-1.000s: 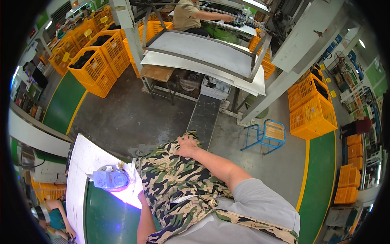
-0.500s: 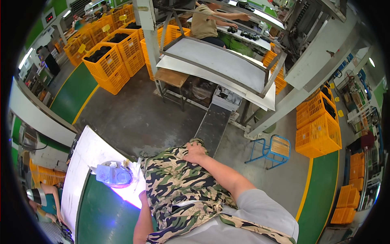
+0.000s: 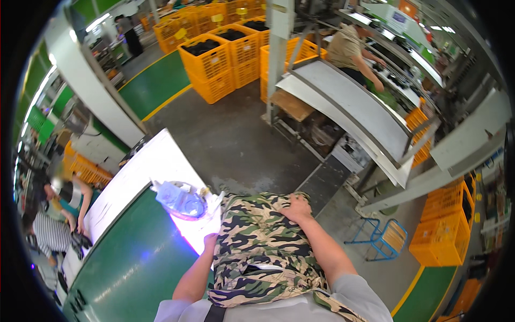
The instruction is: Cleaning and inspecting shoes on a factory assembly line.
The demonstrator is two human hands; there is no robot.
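The right hand (image 3: 296, 207) lies flat, fingers spread, on the camouflage cloth (image 3: 257, 247) over the person's lap, its grip open and holding nothing. The left hand (image 3: 210, 241) sits at the cloth's left edge, mostly hidden behind it, so I cannot tell its grip. Just left of the cloth, a clear plastic bag (image 3: 179, 198) rests on the white edge of the green counter (image 3: 134, 263). Orange crates (image 3: 206, 59) stand well beyond, on the floor.

1. Resting the right hand (image 3: 296, 206) palm-down on the lap, fingers spread, forearm reaching forward.
2. Holding the left hand (image 3: 210, 240) low beside the thigh; apparently loosely curled, though partly hidden.
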